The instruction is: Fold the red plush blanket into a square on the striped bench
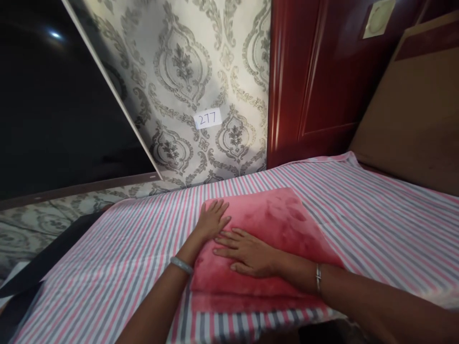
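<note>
A folded red plush cloth lies flat on a striped cover of pink, grey and white. My left hand rests on the cloth's left edge with its fingers spread. Just right of it, my right hand lies palm down on the plush, fingers stretched toward the left. Both hands are open and neither grips anything. Along the near side, a lower layer of the fold shows beneath the top one. Darker smudges mark the pile at the far right of the cloth.
Patterned wallpaper rises behind, with a paper label reading 277. A large dark screen stands at left. On the right are a red wood panel and a leaning cardboard box. The striped cover's front edge drops off nearby.
</note>
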Demonstrator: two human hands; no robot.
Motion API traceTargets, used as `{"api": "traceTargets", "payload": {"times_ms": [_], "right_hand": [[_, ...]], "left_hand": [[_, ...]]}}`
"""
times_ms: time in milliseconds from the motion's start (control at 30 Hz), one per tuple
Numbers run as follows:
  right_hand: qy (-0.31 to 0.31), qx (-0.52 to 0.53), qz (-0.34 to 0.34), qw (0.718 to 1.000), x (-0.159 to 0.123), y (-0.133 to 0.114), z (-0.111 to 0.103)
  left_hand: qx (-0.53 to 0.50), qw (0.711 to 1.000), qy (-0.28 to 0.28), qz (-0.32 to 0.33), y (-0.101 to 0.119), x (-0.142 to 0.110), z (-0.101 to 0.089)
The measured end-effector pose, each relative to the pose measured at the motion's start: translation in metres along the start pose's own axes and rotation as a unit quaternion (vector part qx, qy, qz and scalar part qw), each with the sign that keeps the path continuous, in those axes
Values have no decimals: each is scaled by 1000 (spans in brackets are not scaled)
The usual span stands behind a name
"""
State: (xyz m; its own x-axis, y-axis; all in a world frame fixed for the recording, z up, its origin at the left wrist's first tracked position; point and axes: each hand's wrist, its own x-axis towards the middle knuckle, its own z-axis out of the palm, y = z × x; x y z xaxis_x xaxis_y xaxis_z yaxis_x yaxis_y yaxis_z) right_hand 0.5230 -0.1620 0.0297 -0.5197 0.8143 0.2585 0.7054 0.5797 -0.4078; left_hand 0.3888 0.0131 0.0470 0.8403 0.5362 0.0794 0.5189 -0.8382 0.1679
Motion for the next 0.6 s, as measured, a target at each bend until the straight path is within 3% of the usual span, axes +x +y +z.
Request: {"api": "traceTargets", "payload": {"times_ms": [167, 300, 433, 600], "right_hand": [[4, 14, 2, 1000, -1, -2, -1], [7, 14, 1, 1000, -1, -1, -1], [5, 3, 5, 1000, 0, 0, -2], [5, -8, 12, 1000, 1, -1, -3]], "left_hand": [[-39, 998, 5, -38, -28, 24, 5], [-29, 998, 33, -36, -35, 30, 17], [-13, 998, 25, -48, -30, 28, 14], [10, 997, 16, -79, -9, 24, -9]]}}
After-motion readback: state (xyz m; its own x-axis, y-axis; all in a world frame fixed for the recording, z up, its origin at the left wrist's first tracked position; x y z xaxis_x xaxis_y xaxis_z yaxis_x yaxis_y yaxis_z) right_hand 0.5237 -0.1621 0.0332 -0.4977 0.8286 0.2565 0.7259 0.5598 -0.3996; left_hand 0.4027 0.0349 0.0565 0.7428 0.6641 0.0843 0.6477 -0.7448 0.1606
